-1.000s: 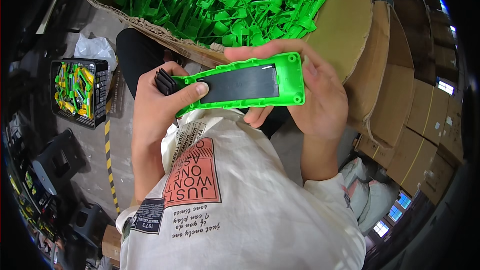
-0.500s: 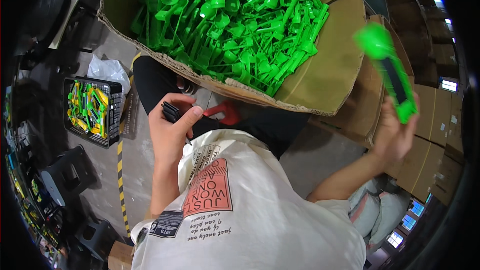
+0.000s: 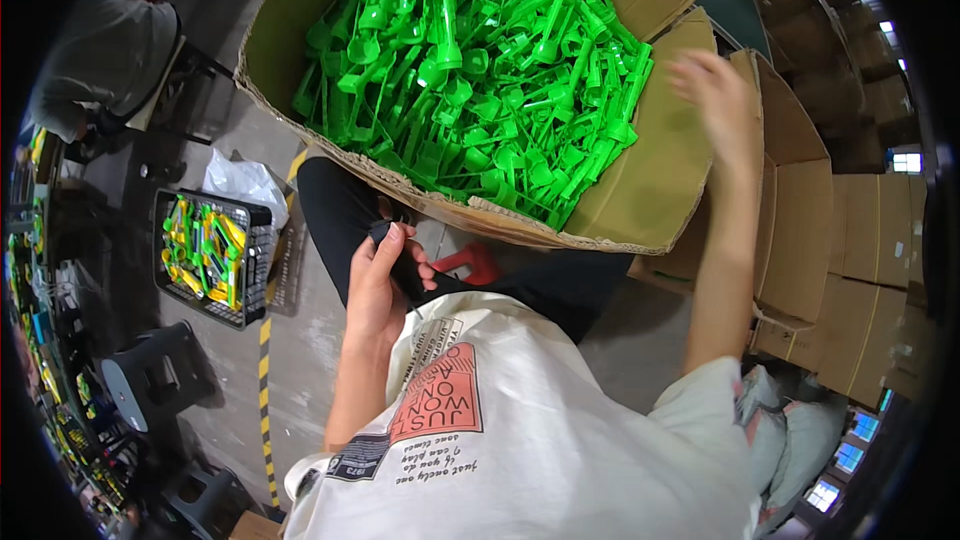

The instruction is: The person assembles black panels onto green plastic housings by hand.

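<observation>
A large cardboard box (image 3: 690, 140) in front of me is heaped with bright green plastic parts (image 3: 500, 90), many with a scoop-like end. Below its near edge, over my lap, my left hand (image 3: 375, 275) is closed with thumb and fingers around a small black strip-like piece (image 3: 380, 230). The piece is partly hidden by the fingers. My right hand (image 3: 718, 100) is raised over the box's right flap, somewhat blurred. Its fingers look apart and I see nothing in them.
A black crate (image 3: 245, 285) of green and yellow parts stands on the floor at left, beside a white plastic bag (image 3: 240, 180). Dark stools (image 3: 150, 370), a seated person (image 3: 105, 50), a red object (image 3: 475, 262) under the box, stacked cartons (image 3: 865, 290) and sacks (image 3: 800, 450) surround me.
The green part with a black strip has left my right hand, which has swung left and up toward the box. My left hand still grips black material. The whole view has shifted slightly.
</observation>
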A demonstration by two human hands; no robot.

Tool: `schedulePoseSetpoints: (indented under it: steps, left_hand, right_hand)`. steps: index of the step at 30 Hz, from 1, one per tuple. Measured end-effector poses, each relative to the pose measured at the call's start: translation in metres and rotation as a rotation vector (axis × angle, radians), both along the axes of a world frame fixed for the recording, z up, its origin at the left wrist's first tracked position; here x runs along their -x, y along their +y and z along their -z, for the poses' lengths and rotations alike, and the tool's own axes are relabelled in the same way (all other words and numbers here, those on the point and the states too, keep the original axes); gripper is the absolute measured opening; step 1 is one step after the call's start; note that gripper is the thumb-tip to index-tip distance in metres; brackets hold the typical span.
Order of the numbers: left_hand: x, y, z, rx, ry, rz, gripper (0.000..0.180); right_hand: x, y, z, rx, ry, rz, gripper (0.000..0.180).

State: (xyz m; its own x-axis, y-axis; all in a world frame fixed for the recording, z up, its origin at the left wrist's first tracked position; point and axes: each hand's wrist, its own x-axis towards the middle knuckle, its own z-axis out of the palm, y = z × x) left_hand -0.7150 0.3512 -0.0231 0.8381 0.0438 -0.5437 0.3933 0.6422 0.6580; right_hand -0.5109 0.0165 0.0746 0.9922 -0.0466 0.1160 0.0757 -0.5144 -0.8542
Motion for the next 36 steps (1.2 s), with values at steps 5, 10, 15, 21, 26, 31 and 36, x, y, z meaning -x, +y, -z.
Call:
schedulePoseSetpoints:
  steps: [5, 10, 15, 21, 26, 31, 36]
  left_hand:
    - [0.007, -0.009, 0.001, 0.341, 0.07, -0.039, 0.035]
    - [0.027, -0.01, -0.014, 0.256, -0.037, -0.07, 0.035]
    - [0.037, 0.003, -0.023, 0.168, -0.077, -0.003, 0.034]
    - [0.021, 0.01, -0.024, 0.084, -0.072, -0.13, 0.018]
    - [0.002, 0.013, -0.025, 0.073, -0.096, -0.118, 0.013]
    - [-0.011, 0.0, -0.041, 0.108, -0.113, -0.175, 0.015]
    - [-0.011, -0.008, -0.043, 0.211, -0.135, -0.301, 0.02]
  right_hand:
    - [-0.078, 0.135, 0.091, 0.456, 0.071, -0.433, 0.037]
    - [-0.104, 0.195, 0.172, 0.675, -0.045, -0.56, 0.033]
    - [-0.102, 0.192, 0.17, 1.004, -0.422, -0.521, 0.028]
    - [-0.085, 0.184, 0.101, 0.488, -0.709, -0.51, 0.021]
    - [-0.018, 0.158, 0.02, 0.093, -0.211, -0.697, 0.025]
    - [0.046, 0.141, -0.004, 0.057, -0.08, -1.167, 0.026]
    - [0.107, 0.157, 0.007, -0.061, 0.327, -0.865, 0.026]
